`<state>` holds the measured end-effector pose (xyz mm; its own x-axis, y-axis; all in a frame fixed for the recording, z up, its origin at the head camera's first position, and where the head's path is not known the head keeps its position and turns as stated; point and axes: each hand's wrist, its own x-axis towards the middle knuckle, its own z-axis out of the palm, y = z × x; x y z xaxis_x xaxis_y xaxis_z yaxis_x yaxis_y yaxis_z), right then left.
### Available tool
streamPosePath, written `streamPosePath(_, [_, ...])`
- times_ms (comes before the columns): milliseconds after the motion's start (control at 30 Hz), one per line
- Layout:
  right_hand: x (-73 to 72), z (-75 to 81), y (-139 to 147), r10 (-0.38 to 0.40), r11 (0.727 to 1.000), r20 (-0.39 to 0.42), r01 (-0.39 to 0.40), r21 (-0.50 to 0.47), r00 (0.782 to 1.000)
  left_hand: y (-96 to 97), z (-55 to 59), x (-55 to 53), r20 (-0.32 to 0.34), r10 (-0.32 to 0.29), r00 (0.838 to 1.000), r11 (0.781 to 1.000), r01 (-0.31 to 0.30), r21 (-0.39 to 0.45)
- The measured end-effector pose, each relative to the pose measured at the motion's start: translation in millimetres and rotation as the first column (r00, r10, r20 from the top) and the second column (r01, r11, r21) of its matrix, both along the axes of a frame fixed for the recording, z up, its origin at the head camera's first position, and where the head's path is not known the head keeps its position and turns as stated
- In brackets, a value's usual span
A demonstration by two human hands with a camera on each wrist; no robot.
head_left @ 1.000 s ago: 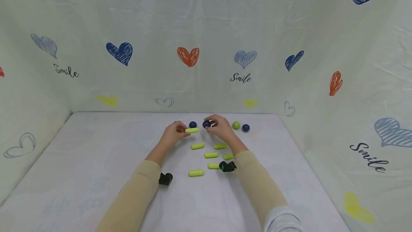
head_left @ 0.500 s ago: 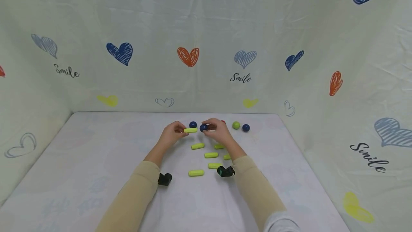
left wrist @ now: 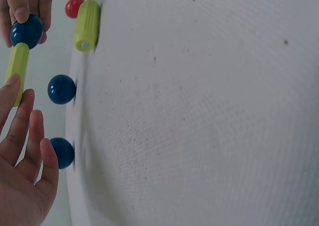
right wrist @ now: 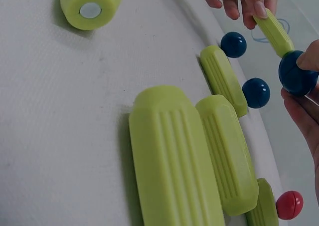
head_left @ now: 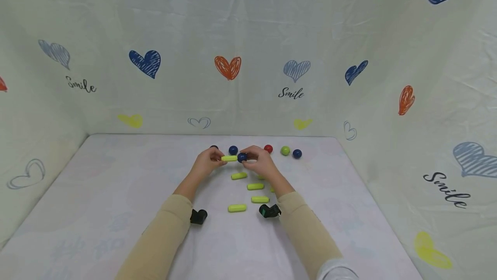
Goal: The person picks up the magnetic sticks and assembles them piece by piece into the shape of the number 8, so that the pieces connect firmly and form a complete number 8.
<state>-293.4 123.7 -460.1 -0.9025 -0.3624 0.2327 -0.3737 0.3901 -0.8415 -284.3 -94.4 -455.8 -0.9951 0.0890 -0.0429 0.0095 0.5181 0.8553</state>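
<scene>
My left hand (head_left: 206,162) pinches a yellow-green ribbed rod (head_left: 229,158) near its left end, above the table. In my right hand (head_left: 262,162) a dark blue ball (head_left: 242,157) is held between thumb and fingers. The rod's free end meets the ball, as the left wrist view shows with the rod (left wrist: 19,66) right against the ball (left wrist: 27,31). From the right wrist view, the rod (right wrist: 275,34) tilts down toward the ball (right wrist: 297,74). Behind the hands, a second blue ball (head_left: 233,150) lies on the table; another (head_left: 214,146) is partly hidden by the left hand.
Several loose yellow-green rods lie nearer on the white table, among them one rod (head_left: 237,208) in front and another (head_left: 255,186) mid-table. Along the back right sit a red ball (head_left: 268,148), a green ball (head_left: 285,150) and a blue ball (head_left: 297,154). A printed curtain (head_left: 178,90) hangs behind.
My right hand has moved left and slightly nearer with the blue ball, bringing it to the rod's end. The red ball has come into view. My left hand has barely shifted.
</scene>
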Motion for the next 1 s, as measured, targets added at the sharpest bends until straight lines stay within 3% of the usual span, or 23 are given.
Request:
streamPosePath(633, [-0.6,1.1,2,-0.054,0.998,0.002,0.054,0.040,0.999,0.5,2.6,-1.5,0.018,-0.005,1.000,1.000,0.006,-0.019])
streamPosePath(1000, [-8.5,-5.5,17,-0.105,0.994,0.042,0.103,0.046,0.994,7.7,5.1,-11.3,0.019,-0.034,0.999,0.999,0.035,-0.041])
